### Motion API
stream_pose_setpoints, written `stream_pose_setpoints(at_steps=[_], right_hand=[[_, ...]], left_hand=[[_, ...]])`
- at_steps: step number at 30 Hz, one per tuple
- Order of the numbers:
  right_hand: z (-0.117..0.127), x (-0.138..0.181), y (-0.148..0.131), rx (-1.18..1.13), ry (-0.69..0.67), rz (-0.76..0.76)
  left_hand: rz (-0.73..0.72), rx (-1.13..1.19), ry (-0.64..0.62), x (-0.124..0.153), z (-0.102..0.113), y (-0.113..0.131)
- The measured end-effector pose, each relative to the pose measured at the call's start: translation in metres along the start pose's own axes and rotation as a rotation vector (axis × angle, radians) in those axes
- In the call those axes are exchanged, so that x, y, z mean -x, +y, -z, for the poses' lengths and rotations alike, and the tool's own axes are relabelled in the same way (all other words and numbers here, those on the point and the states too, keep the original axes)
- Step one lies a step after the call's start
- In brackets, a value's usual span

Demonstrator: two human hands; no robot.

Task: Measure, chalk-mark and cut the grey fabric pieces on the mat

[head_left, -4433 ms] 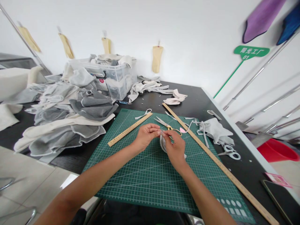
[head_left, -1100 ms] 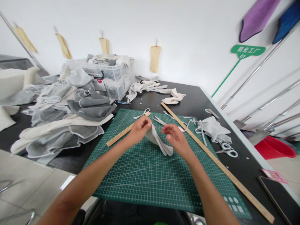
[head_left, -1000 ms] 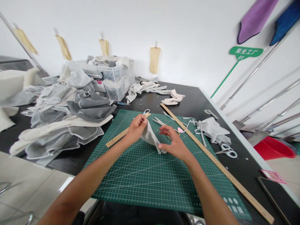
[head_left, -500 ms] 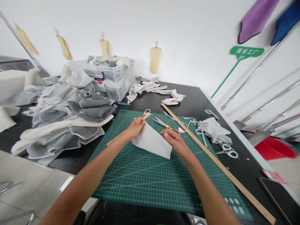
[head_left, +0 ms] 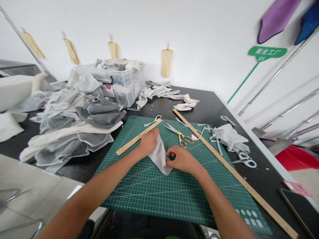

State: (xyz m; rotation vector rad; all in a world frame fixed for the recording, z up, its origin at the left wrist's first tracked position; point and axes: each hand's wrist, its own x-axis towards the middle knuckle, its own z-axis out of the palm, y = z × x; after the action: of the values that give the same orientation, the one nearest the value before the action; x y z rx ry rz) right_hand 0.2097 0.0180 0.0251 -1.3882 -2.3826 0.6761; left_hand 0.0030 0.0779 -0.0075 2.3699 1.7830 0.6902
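Observation:
Between my hands is a piece of light grey cloth (head_left: 159, 155), bunched and partly folded above the green cutting mat (head_left: 139, 196). My left hand (head_left: 149, 142) is closed on its upper left edge. The thumb and fingers of my right hand (head_left: 180, 158) pinch its lower right side. Just beyond my hands lie gold-handled scissors (head_left: 179, 134) with their blades slightly apart. A short wooden ruler (head_left: 139, 137) rests on the mat to the left of my left hand.
A long wooden ruler (head_left: 234, 171) crosses the mat's right side. White-handled scissors (head_left: 245, 160) and grey cloth scraps (head_left: 233, 136) lie right of it, a phone (head_left: 296, 209) nearer. Piled grey cloths (head_left: 74, 139) and a clear plastic bin (head_left: 124, 88) stand left.
The cloth was spread flatter and is now bunched and folded. My right hand has shifted left and slightly down, from its right edge to a pinch low on the cloth. The view has shifted a little.

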Motion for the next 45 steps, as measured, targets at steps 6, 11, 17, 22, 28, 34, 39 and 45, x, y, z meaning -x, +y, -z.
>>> stream_pose_setpoints(at_steps=[6, 11, 17, 22, 28, 34, 39, 45], right_hand=[[-0.011, 0.000, -0.013, 0.169, 0.080, 0.051], [-0.006, -0.003, -0.004, 0.286, 0.101, 0.072], [-0.001, -0.001, -0.004, 0.425, 0.118, 0.114], [0.003, -0.001, -0.004, 0.596, 0.177, 0.036], [-0.010, -0.002, -0.008, 0.660, 0.150, -0.018], [-0.027, -0.004, -0.018, 0.565, 0.071, -0.125], [-0.027, -0.003, -0.025, 0.406, 0.139, -0.107], [-0.036, -0.003, -0.024, 0.279, 0.210, -0.084]], left_hand=[[-0.033, -0.003, -0.025, 0.000, -0.003, -0.001], [-0.029, -0.004, -0.032, 0.000, -0.004, -0.001], [-0.048, 0.002, -0.031, -0.001, -0.004, -0.002], [-0.045, -0.002, -0.031, 0.000, -0.003, -0.002], [-0.054, -0.023, -0.011, 0.000, -0.005, -0.002], [-0.027, -0.021, 0.019, 0.000, -0.006, -0.002], [0.044, 0.067, 0.028, 0.001, -0.004, 0.000], [0.038, 0.181, 0.065, 0.000, -0.002, 0.002]])
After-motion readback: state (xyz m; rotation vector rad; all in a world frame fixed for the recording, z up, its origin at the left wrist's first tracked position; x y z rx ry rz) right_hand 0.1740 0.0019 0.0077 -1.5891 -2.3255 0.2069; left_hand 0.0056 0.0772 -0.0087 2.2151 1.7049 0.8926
